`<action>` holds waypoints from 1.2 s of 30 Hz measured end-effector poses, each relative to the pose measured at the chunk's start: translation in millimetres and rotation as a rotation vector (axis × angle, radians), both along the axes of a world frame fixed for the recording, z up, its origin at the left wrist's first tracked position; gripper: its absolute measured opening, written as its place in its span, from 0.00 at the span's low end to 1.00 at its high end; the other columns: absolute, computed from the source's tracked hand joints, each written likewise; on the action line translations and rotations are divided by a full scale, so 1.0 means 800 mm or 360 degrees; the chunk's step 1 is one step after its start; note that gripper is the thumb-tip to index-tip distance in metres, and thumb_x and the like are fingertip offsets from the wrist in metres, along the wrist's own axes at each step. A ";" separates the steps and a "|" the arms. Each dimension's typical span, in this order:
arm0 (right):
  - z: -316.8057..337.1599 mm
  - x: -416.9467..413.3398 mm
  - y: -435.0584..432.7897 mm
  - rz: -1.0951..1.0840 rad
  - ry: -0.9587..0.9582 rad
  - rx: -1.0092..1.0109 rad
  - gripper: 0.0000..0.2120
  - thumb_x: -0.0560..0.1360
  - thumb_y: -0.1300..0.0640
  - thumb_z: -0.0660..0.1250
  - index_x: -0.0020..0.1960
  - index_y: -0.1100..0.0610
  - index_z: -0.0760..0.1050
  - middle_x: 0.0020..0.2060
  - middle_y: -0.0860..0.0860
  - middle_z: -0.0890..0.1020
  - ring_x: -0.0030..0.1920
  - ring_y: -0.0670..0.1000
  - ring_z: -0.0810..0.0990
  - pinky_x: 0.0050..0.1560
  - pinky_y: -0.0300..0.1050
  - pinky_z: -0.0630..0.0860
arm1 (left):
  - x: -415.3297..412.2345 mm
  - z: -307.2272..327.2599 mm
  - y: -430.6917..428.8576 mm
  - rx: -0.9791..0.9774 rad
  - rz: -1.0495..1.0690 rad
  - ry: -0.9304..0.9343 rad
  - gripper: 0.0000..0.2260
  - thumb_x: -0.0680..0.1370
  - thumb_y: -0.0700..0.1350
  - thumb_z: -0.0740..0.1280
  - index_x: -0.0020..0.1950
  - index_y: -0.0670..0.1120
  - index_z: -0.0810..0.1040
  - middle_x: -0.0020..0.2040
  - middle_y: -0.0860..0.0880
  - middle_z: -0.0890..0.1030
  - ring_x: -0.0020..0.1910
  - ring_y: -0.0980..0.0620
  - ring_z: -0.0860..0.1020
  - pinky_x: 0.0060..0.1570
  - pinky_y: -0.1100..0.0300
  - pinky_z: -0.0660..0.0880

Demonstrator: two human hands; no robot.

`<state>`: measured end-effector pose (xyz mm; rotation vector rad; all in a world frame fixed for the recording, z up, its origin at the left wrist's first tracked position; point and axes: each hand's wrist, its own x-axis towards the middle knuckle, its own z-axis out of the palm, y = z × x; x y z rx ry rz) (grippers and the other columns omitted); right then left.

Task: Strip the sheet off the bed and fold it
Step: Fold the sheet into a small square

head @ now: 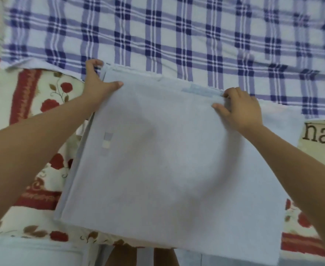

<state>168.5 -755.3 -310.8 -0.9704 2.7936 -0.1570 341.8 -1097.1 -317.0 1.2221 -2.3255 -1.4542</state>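
Left hand (96,81) and right hand (240,110) each grip a far corner of the folded sheet (167,160), which lies on the bed.

The hands are well apart: the left has its thumb on top and its fingers curled round the far-left corner, and the right pinches the hem at the far-right corner. The sheet is a pale grey-blue, matte cloth folded into a rough square, with its stacked layers showing as stepped bands along the left edge. It looks light, limp and soft, so it would likely sag and its layers slide apart if lifted by one point; pinching all layers at two corners seems safest. Its far edge overlaps a blue-and-white plaid cloth (177,35). A cream cover with red roses (39,96) lies to the left, and a panel printed "hap" (322,135) to the right.
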 end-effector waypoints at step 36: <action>-0.029 -0.035 -0.012 -0.0041 0.0322 -0.0211 0.09 0.79 0.58 0.57 0.52 0.62 0.72 0.48 0.60 0.76 0.47 0.60 0.73 0.50 0.50 0.62 | -0.055 -0.014 0.013 -0.0740 0.0019 -0.0456 0.10 0.77 0.51 0.64 0.57 0.51 0.75 0.59 0.45 0.76 0.62 0.44 0.69 0.64 0.48 0.62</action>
